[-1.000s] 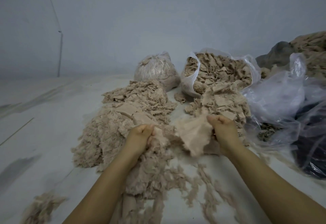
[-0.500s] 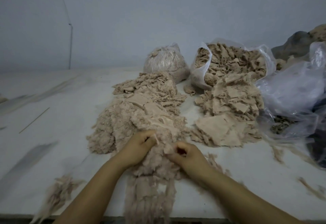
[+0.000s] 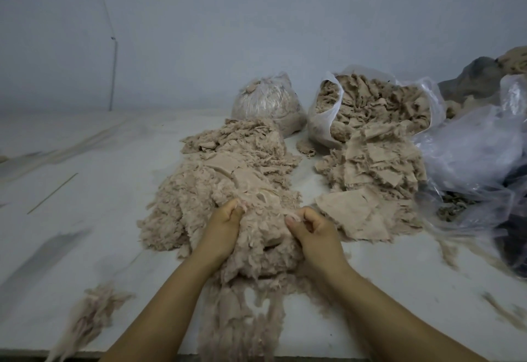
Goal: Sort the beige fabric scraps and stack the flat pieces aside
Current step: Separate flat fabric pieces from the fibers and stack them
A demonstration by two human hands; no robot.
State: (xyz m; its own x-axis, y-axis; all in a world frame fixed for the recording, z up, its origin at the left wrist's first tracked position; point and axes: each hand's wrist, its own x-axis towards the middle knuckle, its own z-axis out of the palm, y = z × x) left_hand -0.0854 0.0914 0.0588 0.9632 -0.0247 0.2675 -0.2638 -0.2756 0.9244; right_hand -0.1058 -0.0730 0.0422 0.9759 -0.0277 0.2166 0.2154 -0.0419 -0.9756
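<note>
Both forearms bare to the frame edge, no sleeves, left hand and right hand ungloved, without rings.

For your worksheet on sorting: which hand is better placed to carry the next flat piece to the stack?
Probably the right hand: it grips the scrap heap on the side nearest the flat-piece stack, while the left hand would have to cross over.

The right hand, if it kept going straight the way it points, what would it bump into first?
Probably the fluffy beige heap of fabric scraps that the right hand already pinches; depth is hard to judge.
</note>
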